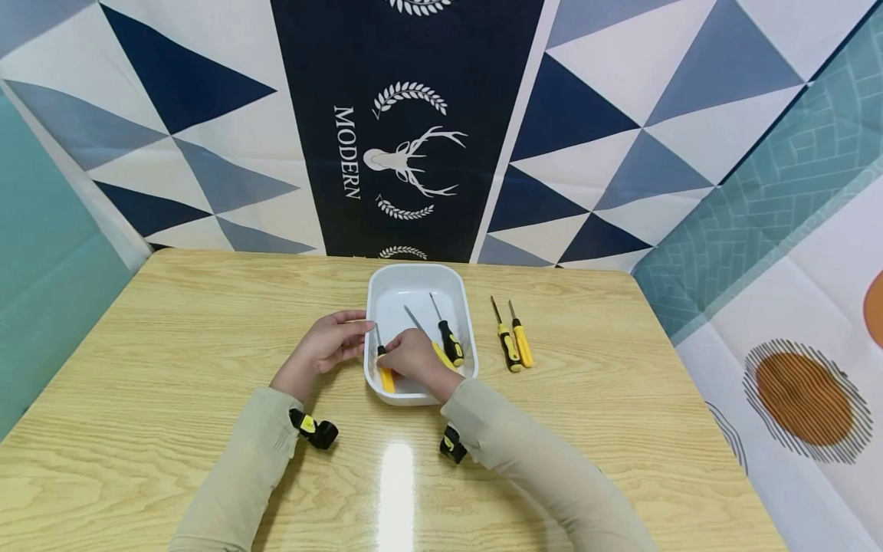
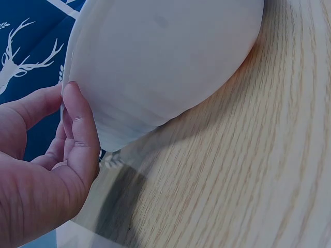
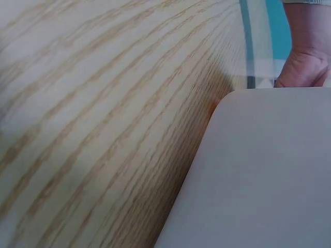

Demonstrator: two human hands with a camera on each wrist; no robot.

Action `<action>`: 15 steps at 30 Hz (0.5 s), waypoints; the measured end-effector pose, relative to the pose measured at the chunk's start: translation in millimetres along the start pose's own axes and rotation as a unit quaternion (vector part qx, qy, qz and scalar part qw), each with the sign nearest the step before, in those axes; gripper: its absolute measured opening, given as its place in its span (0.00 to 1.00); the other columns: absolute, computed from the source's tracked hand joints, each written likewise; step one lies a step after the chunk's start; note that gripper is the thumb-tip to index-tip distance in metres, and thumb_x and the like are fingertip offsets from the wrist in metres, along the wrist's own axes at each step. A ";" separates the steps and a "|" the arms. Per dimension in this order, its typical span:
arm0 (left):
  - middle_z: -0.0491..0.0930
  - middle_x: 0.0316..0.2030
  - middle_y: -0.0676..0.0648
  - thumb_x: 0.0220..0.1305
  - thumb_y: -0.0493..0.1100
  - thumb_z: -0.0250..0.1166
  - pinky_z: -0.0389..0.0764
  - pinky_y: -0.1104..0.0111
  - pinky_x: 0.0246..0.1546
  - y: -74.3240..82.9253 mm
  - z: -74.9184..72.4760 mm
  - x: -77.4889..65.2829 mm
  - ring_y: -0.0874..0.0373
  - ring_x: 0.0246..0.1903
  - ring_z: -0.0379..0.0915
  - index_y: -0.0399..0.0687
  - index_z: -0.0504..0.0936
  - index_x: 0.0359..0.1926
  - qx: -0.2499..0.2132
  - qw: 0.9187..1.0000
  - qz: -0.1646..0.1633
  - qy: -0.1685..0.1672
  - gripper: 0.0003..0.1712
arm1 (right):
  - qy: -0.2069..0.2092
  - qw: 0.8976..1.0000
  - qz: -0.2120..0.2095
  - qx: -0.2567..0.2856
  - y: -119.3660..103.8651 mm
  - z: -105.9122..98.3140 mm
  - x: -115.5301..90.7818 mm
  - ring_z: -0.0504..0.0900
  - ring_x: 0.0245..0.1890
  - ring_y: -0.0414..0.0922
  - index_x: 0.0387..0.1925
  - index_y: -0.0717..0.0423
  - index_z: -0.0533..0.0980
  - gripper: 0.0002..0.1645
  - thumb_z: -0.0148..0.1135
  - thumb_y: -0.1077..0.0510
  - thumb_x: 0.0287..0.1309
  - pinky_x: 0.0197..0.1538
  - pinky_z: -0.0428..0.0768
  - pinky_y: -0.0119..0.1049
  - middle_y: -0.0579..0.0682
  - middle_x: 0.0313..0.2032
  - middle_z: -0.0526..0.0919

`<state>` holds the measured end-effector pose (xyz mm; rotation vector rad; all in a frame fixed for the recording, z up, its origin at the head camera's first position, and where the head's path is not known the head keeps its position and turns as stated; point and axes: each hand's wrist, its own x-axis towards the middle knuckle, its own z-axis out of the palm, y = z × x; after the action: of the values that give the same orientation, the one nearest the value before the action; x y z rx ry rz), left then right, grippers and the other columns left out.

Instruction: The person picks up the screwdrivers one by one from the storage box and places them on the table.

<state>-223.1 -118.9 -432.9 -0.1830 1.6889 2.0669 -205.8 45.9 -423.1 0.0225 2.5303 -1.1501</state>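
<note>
A white plastic tray (image 1: 421, 276) stands on the table with three screwdrivers visible inside. My left hand (image 1: 333, 341) pinches its left rim between thumb and fingers; the left wrist view shows this grip on the tray wall (image 2: 165, 57). Reaching over the near side, my right hand (image 1: 417, 359) has its fingertips around the handle of a yellow-handled screwdriver (image 1: 386, 379) at the tray's left. A second yellow-handled screwdriver (image 1: 444, 357) lies partly under that hand. To its right rests a black-handled screwdriver (image 1: 451, 343). The right wrist view shows only the tray's outer wall (image 3: 269, 170), not the right fingers.
Right of the tray, two more screwdrivers lie on the wooden table (image 1: 207, 330): one black and yellow (image 1: 509, 346), one yellow (image 1: 522, 345). A patterned cloth (image 1: 414, 153) hangs behind the table's back edge. Black cameras (image 1: 313, 429) are strapped to both wrists.
</note>
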 end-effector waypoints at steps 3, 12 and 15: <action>0.79 0.30 0.53 0.64 0.39 0.60 0.81 0.77 0.32 -0.8 -0.7 0.1 0.65 0.29 0.77 0.36 0.59 0.67 0.002 1.000 0.000 0.001 0.32 | -0.007 1.000 0.003 0.010 0.8 -0.7 0.6 0.75 0.17 0.38 0.30 0.63 0.79 0.12 0.71 0.61 0.43 0.23 0.74 0.25 0.48 0.19 0.78; 0.79 0.30 0.53 0.64 0.40 0.61 0.81 0.77 0.32 -0.6 -0.2 -0.7 0.66 0.28 0.76 0.37 0.60 0.66 0.007 1.000 -0.002 0.005 0.32 | -0.026 0.999 0.029 0.036 4.1 -3.1 2.3 0.76 0.20 0.37 0.32 0.63 0.80 0.12 0.70 0.61 0.43 0.24 0.74 0.25 0.48 0.21 0.79; 0.79 0.30 0.54 0.64 0.40 0.60 0.81 0.77 0.32 0.2 -0.1 -1.0 0.66 0.29 0.77 0.37 0.60 0.66 0.010 1.000 -0.001 0.004 0.33 | -0.031 0.998 0.035 0.043 4.7 -3.7 2.7 0.75 0.20 0.37 0.33 0.62 0.80 0.12 0.69 0.60 0.44 0.24 0.73 0.25 0.47 0.21 0.79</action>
<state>-222.3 -119.3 -432.4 -0.1868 1.7128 2.0489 -208.7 51.4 -425.2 0.0955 2.4047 -1.2135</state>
